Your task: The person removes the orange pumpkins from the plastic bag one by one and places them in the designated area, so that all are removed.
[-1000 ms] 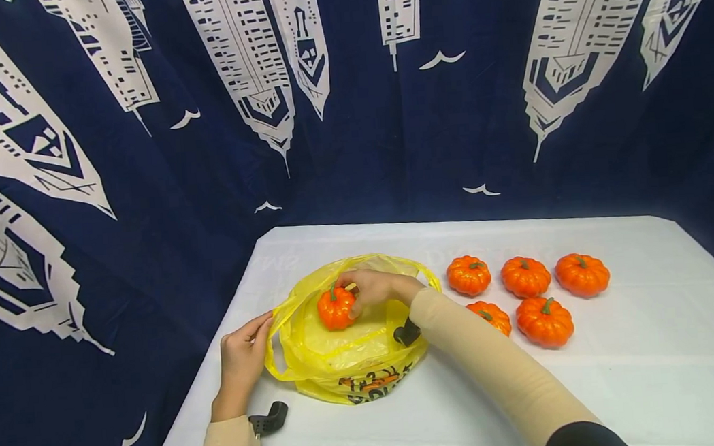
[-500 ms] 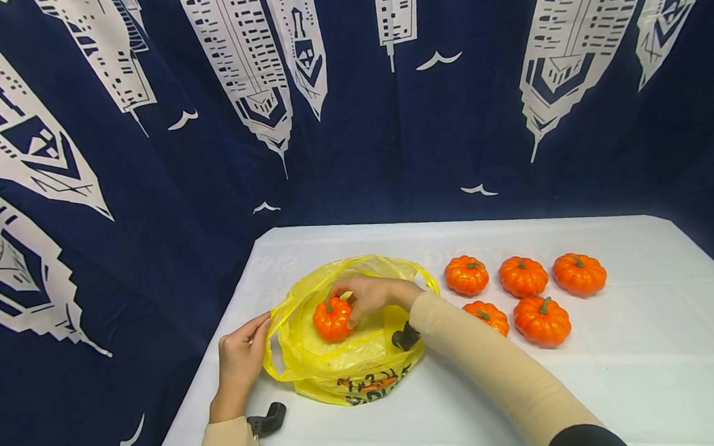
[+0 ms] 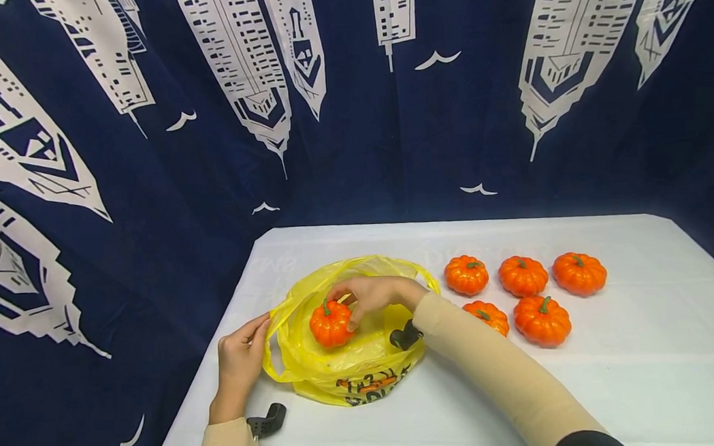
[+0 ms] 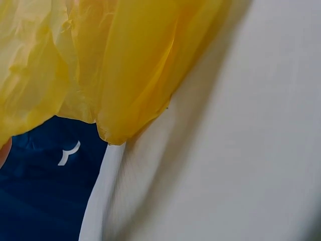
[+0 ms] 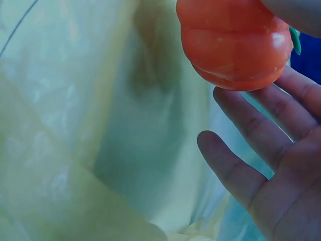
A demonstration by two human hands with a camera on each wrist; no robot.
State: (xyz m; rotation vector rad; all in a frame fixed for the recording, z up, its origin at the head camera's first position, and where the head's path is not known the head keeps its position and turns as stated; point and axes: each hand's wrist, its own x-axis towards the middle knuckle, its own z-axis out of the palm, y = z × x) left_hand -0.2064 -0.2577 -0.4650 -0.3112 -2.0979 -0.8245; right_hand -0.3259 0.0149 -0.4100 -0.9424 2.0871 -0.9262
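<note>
An open yellow plastic bag (image 3: 307, 366) stands on the white table, its mouth facing up. My left hand (image 3: 240, 358) pinches the bag's rim on its left side; the left wrist view shows mostly the yellow plastic (image 4: 135, 65) and only a sliver of finger. Inside the bag's mouth, my right hand (image 3: 370, 296) holds a small orange pumpkin (image 3: 330, 325) with a green stem. In the right wrist view the pumpkin (image 5: 233, 45) sits between the thumb and the fingertips, while the little finger (image 5: 230, 163) stays apart from it.
Several more orange pumpkins lie to the right of the bag, among them a front one (image 3: 543, 321) and a far-right one (image 3: 579, 274). My right forearm partly hides another pumpkin (image 3: 488, 316). A dark blue printed curtain (image 3: 354, 168) hangs behind the table (image 3: 636, 369).
The right hand has moved the pumpkin slightly left and down within the bag. My left hand keeps its place at the rim.
</note>
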